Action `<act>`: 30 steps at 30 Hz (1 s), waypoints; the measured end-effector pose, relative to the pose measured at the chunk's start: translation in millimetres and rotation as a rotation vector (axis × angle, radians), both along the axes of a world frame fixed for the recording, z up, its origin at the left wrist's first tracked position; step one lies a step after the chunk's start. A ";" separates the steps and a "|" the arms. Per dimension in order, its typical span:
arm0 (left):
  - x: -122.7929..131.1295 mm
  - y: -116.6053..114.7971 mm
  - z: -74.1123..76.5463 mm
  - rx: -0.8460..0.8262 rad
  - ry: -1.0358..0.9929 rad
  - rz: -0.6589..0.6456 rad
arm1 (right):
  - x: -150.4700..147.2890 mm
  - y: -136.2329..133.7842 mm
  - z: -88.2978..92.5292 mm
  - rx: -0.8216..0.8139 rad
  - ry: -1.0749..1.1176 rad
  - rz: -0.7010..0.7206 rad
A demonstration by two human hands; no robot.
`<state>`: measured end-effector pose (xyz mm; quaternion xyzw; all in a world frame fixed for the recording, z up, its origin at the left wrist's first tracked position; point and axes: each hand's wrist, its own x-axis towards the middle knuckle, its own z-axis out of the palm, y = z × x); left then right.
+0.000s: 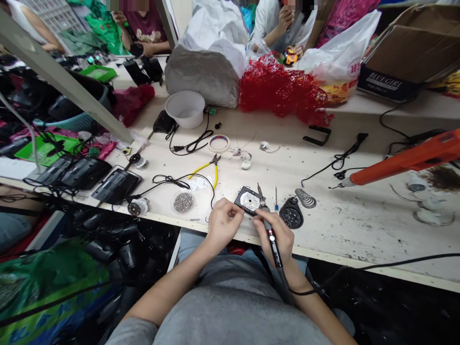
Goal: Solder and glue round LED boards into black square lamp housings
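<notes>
Gripping one soldering iron (272,239), right hand (283,236) curled; left hand (223,223) pinched by one case (239,196), hold unclear.

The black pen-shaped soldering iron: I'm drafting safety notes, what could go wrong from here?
If hot, the black pen-shaped soldering iron in the right hand could burn the bare left hand, close to its tip at the black square part with a white face. Its thin black cable, passing the right forearm, might snag and jerk the tip.
</notes>
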<state>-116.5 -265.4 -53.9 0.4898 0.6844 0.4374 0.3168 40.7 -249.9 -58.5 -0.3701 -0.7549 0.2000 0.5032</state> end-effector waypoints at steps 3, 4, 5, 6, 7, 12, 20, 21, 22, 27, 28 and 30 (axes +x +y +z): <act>1.3 2.6 0.0 -0.011 0.193 0.021 | 14.7 -4.2 6.3 0.025 0.013 0.042; 1.5 3.6 -0.2 -0.023 0.221 0.011 | 20.6 -6.5 10.0 0.023 0.012 0.051; 1.6 4.6 -0.6 -0.035 0.231 -0.003 | 26.4 -9.3 14.4 0.014 0.004 0.061; 1.6 5.8 -1.2 -0.044 0.230 -0.017 | 31.9 -12.5 19.2 -0.007 -0.012 0.068; 1.5 7.1 -1.9 -0.050 0.220 -0.029 | 36.9 -15.9 24.1 -0.034 -0.033 0.075; -0.9 14.0 -3.2 -0.093 0.152 -0.050 | 48.7 -30.9 36.9 -0.156 -0.061 0.067; -1.1 17.7 -1.1 -0.122 0.163 -0.038 | 38.2 -28.0 18.6 -0.119 0.003 0.086; -0.6 17.7 -1.4 -0.122 0.164 -0.031 | 36.8 -27.0 18.4 -0.124 -0.010 0.092; -0.1 17.7 -1.7 -0.122 0.163 -0.026 | 35.6 -26.1 18.6 -0.127 -0.027 0.101; 0.8 19.4 -1.5 -0.146 0.151 -0.016 | 31.8 -22.4 18.7 -0.113 -0.047 0.102; 0.6 19.9 -1.1 -0.151 0.155 -0.016 | 31.2 -21.8 17.9 -0.114 -0.043 0.099; -0.1 20.9 -0.3 -0.155 0.168 -0.020 | 29.8 -20.7 16.2 -0.122 -0.040 0.095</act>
